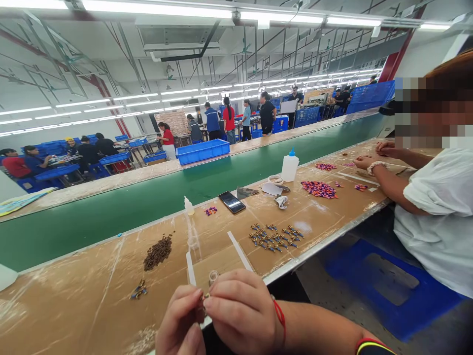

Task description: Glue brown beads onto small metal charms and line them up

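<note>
My left hand [181, 320] and my right hand [240, 310] meet at the bottom of the view, their fingertips pinching a small gold metal piece [204, 298]. A small clear ring-shaped item [213, 277] stands just beyond my fingers. To the left lie a few gold and blue charms [138, 291] and a heap of brown beads [158, 252]. Further along the bench, rows of similar gold and blue charms [275, 237] are spread out. My right wrist wears a red string.
A co-worker's hands [373, 155] rest at the right, near purple and orange beads [320, 189]. The plastic-covered bench [92, 296] also holds a phone [231, 202] and glue bottles [289, 165]. Behind it runs a green conveyor belt [111, 231], with a blue crate [202, 151] beyond.
</note>
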Demonstrator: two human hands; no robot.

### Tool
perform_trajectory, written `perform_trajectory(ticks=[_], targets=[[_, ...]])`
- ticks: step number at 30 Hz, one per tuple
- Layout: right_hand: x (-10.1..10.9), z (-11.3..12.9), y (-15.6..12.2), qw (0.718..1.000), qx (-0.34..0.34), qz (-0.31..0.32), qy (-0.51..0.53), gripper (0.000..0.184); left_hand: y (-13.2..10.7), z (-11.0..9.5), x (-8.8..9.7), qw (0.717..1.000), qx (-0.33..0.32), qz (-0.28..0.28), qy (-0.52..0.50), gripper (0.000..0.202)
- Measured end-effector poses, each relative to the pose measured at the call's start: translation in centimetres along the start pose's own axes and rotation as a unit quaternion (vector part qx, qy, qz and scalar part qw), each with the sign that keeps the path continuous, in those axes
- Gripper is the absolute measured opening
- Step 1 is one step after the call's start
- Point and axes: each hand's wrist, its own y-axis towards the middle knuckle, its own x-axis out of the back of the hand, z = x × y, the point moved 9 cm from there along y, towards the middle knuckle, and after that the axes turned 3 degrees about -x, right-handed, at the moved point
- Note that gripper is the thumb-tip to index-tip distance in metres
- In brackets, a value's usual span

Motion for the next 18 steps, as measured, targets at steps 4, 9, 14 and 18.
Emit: perform_trajectory(ticks=[4,9,14,18], targets=[[0.3,0.3,0.0,0.999,-0.008,0.035,-0.011,0.014,0.6,-0.7,-1.0,0.999,0.019,-0.032,-0.036,0.019],[0.5,-0.2,0.1,0.996,-0.024,0.080,-0.028,0.013,0.9,-0.4,-2.7,0.997,0.045,-0.001,-0.061,0.017],[0.8,0.0,0.1,0.996,-0.010,0.081,-0.037,0.010,0.5,-0.4,-3.1,0.996,0.049,0.016,-0.076,0.019],[0.8,0.0,0.3,0.995,-0.018,0.086,-0.050,0.008,0.6,-0.3,-3.0,0.995,0.053,-0.006,-0.088,0.018]])
